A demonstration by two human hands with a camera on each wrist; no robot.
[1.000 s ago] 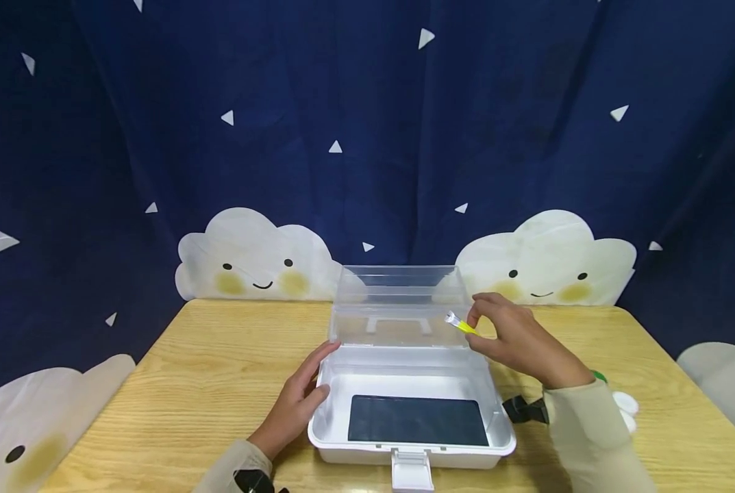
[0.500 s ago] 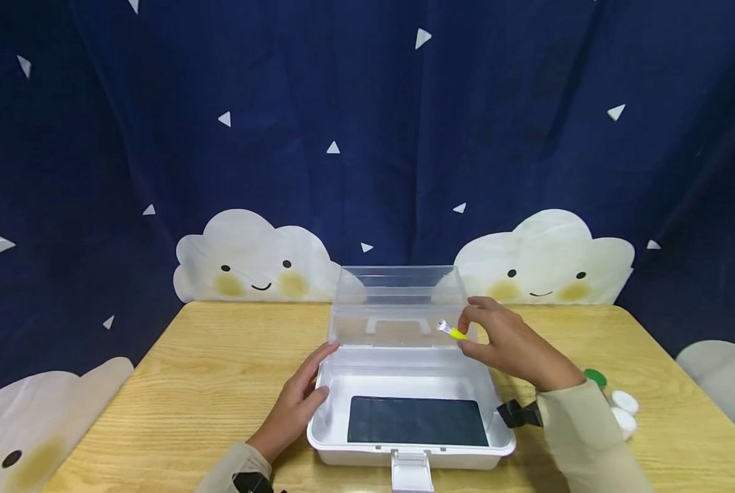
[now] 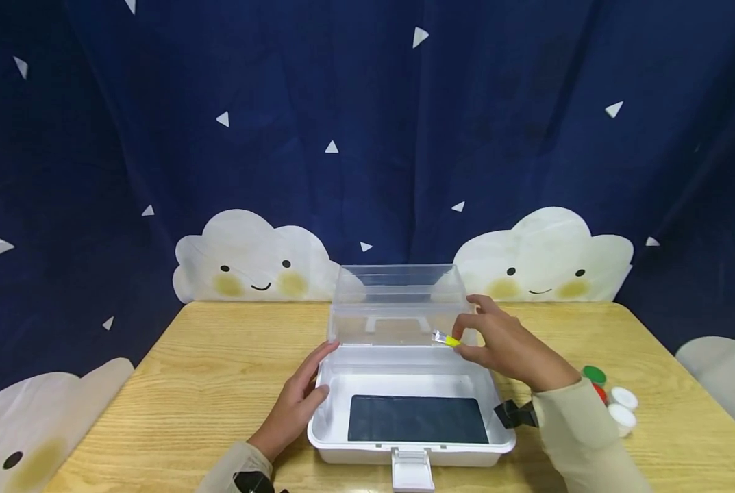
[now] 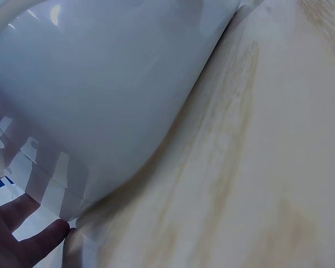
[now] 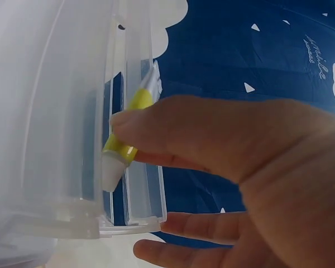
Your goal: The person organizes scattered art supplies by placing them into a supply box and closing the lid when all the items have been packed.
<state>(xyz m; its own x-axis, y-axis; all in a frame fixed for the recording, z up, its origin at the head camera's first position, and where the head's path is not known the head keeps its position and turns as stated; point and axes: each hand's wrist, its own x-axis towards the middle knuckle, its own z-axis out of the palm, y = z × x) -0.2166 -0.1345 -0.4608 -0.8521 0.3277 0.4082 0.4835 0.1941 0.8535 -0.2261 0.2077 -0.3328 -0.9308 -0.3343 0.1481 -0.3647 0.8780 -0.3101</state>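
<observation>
Right hand (image 3: 507, 346) pinches yellow tube (image 3: 445, 338) between thumb and finger, near raised lid (image 3: 398, 306) of box (image 3: 355, 454). Left hand (image 3: 292, 405), fingers loosely extended, touches box's left side.

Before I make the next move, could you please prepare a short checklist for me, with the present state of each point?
1. Yellow tube held securely: grip ok, the right hand pinches it; firmness cannot tell.
2. White cap on the tube: ok.
3. Clear lid raised: ok, it stands open behind the white box.
4. Box steadied: ok, the left hand rests at its left side.
5. Box floor bare: not ok, a dark panel lies inside.
6. Tube clear of the lid: cannot tell, they overlap in both views.
</observation>
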